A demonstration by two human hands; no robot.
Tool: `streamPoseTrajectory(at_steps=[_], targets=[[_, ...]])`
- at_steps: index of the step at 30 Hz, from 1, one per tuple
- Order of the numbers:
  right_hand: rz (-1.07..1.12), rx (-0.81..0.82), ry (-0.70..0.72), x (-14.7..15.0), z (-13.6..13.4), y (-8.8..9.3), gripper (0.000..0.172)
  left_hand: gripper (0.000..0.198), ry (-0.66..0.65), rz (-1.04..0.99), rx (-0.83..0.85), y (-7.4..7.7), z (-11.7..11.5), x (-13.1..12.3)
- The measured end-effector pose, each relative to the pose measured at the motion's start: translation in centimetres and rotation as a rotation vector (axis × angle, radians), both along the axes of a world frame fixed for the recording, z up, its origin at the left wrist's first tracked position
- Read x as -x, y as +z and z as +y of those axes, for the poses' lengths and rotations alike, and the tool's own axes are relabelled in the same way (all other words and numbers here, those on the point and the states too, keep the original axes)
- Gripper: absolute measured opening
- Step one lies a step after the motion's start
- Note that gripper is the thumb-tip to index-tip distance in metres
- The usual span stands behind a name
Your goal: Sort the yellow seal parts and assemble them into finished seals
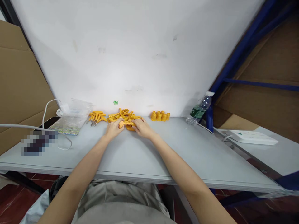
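Observation:
Between my two hands is a yellow plastic part, held roughly level just in front of a loose pile of yellow plastic pieces. My left hand is closed on its left end, which is wide and rounded. At the other end, the fingers of my right hand are closed on the narrower side. My fingers partly hide the part and the pile behind it. Left of the pile lie several yellow T-shaped handles with metal ends. Several yellow cup-shaped pieces stand upright to the right.
Clear plastic bags, a dark flat device and a white cable occupy the left side. A plastic bottle leans at the back right. A white panel rises behind the grey table; a white power strip lies far right.

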State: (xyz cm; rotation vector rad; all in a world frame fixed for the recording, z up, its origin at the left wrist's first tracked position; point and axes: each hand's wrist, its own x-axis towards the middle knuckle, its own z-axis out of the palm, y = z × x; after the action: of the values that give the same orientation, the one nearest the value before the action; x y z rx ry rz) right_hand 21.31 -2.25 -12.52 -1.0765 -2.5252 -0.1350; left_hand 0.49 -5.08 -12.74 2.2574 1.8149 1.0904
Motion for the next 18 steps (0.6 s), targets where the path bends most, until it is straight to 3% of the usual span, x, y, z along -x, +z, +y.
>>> streamPoseTrajectory(at_steps=[4, 10, 14, 18], targets=[[-0.016, -0.003, -0.012, 0.4, -0.3, 0.2, 0.030, 0.032, 0.063, 0.050, -0.003, -0.1, 0.3, 0.2], [0.065, -0.167, -0.239, -0.6, 0.4, 0.8, 0.027, 0.029, 0.202, -0.097, -0.090, -0.2, 1.4, 2.2], [0.405, -0.324, -0.451, -4.7, 2.1, 0.9, 0.026, 0.027, 0.292, -0.406, -0.142, -0.4, 2.5, 4.3], [0.749, -0.355, -0.845, -10.6, 4.0, -0.7, 0.032, 0.028, 0.315, -0.686, -0.127, -1.1, 3.6, 5.8]])
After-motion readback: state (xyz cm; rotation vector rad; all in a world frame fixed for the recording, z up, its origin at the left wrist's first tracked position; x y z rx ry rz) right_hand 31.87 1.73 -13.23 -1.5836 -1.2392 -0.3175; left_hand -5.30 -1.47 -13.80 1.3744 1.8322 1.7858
